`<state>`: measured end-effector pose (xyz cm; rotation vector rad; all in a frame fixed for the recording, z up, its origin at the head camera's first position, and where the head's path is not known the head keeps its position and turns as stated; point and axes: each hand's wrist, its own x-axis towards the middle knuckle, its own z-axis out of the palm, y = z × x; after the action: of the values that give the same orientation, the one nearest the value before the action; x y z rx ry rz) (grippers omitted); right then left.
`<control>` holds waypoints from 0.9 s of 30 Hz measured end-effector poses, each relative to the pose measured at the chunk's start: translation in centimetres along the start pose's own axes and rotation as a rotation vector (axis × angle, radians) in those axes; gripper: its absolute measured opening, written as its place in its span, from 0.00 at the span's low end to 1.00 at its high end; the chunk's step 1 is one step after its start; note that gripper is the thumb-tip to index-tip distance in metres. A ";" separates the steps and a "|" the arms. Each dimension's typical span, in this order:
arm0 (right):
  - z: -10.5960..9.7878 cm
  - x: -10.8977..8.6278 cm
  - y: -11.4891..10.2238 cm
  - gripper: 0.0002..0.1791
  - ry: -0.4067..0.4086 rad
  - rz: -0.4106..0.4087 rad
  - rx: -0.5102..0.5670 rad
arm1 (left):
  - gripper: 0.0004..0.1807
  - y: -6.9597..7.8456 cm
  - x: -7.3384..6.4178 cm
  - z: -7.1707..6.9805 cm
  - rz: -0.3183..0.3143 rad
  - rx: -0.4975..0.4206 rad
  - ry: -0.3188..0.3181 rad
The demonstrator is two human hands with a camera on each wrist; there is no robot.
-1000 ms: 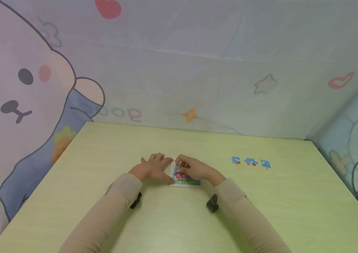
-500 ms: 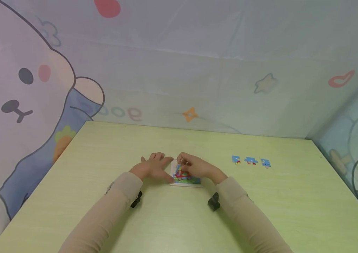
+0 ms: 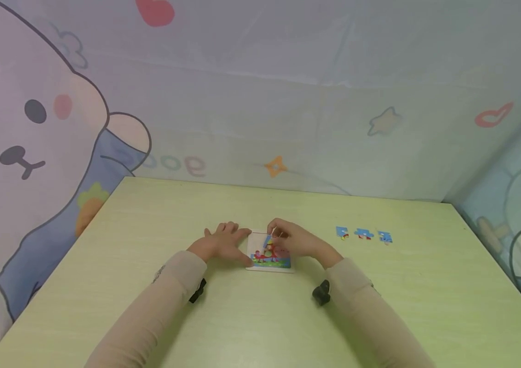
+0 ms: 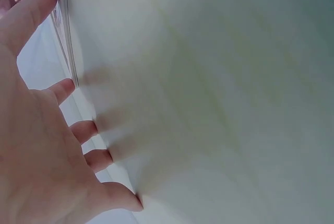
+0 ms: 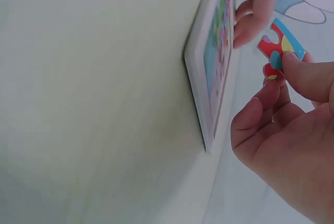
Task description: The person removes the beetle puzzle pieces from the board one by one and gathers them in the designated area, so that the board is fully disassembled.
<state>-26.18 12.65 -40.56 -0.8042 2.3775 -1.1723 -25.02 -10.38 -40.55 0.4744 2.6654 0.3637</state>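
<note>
A small jigsaw board (image 3: pixel 254 240) with a white rim lies mid-table, its near part filled with a colourful picture. My left hand (image 3: pixel 225 245) rests on the table at the board's left side with its fingers spread. In the left wrist view its thumb (image 4: pixel 36 12) touches the board's edge. Above the board, my right hand (image 3: pixel 299 241) pinches a jigsaw piece (image 5: pixel 279 44) between thumb and fingers. The piece is red, blue and yellow and held tilted, apart from the board in the right wrist view. The right fingers cover part of the board in the head view.
Three loose jigsaw pieces lie in a row to the right: a left one (image 3: pixel 341 231), a middle one (image 3: pixel 364 233) and a right one (image 3: pixel 385 236). A printed cloth (image 3: pixel 242 102) hangs behind the pale table (image 3: pixel 251 327).
My right hand has moved to the right over the board with the jigsaw piece, baring more of the board's upper left. The left hand stays in place.
</note>
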 end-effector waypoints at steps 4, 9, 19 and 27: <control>-1.2 -1.4 0.3 0.05 0.041 -0.010 -0.023 | 0.49 -0.1 0.0 0.1 0.006 -0.007 0.001; -2.6 -2.9 1.2 0.05 0.063 0.020 -0.056 | 0.49 -0.1 -0.2 0.1 0.006 -0.005 -0.007; -4.4 -5.7 2.6 0.06 0.055 0.030 -0.066 | 0.49 0.0 -0.2 0.1 0.012 -0.002 -0.001; -5.6 -7.6 3.6 0.06 0.066 0.033 -0.076 | 0.49 0.1 -0.2 0.0 0.006 -0.001 -0.004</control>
<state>-24.57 22.61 -39.60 -0.7589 2.4926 -1.1179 -24.85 -10.36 -40.48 0.4829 2.6608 0.3654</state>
